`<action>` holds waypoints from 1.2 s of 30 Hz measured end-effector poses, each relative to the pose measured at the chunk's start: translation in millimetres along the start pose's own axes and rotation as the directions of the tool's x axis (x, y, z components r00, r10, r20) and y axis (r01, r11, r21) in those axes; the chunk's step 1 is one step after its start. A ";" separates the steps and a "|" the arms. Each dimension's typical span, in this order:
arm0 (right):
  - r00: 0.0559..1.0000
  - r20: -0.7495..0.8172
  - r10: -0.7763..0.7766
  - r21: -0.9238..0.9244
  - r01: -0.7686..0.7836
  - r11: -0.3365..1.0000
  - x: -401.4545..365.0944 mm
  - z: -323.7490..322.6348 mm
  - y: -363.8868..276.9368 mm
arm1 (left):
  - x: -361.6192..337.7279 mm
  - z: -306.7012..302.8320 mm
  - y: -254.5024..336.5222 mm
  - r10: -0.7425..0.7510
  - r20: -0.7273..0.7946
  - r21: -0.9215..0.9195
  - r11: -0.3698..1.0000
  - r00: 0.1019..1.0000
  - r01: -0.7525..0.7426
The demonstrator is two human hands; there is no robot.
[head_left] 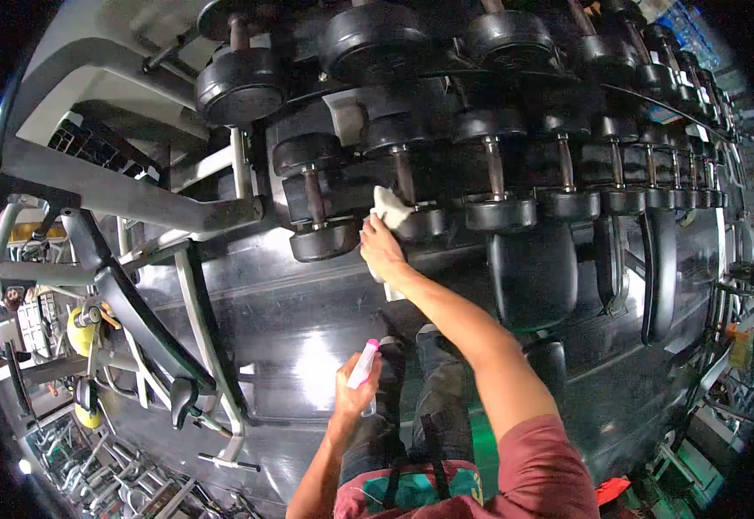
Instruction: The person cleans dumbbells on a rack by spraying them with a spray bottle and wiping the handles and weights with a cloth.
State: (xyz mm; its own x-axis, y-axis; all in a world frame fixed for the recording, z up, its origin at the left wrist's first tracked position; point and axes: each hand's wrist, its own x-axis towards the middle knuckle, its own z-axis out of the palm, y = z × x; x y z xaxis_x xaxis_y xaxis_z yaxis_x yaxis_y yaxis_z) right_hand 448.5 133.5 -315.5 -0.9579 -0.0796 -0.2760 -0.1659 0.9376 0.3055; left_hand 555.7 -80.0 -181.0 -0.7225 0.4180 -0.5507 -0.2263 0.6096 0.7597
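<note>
My right hand (381, 249) grips a pale cloth (392, 208), which lies against the near head of a black dumbbell (405, 173) on the lower rack row. Part of the cloth hangs below my fingers. Lower down, my left hand (357, 385) is wrapped round a white spray bottle (362, 365) with a pink top, held in front of my legs and apart from the rack. Beside the cloth, to the left, rests another black dumbbell (315, 197); one more dumbbell (495, 169) sits to the right.
Larger dumbbells (373, 43) fill the upper rack row. A black padded bench (533, 277) stands below the rack at right. At left is a grey-framed machine (135, 186) with a long black pad (148, 324). Dark shiny floor (290, 337) lies beneath me.
</note>
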 end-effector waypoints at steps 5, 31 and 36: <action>0.972 0.234 0.015 -0.054 -0.003 0.999 34.0 12.6 -28.5 | -0.8 1.0 -7.6 0.048 -0.011 0.061 0.997 0.999 -0.047; 0.516 0.819 0.251 -0.182 0.648 -0.740 -77.9 161.6 -43.9 | 7.7 -0.2 -8.5 0.030 0.078 0.171 0.984 0.996 -0.043; 0.602 0.793 0.090 -0.412 0.639 -0.649 -6.0 179.5 -22.6 | 10.1 -7.1 -16.2 0.059 0.038 0.125 0.990 0.998 -0.063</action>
State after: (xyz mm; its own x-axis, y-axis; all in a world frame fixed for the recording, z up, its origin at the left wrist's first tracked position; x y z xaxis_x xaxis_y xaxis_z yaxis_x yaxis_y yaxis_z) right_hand 500.1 173.5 -484.3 -0.4059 0.3051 -0.8615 -0.6012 -0.7991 0.0002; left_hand 547.4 -90.4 -196.4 -0.7096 0.4784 -0.5173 -0.0965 0.6613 0.7439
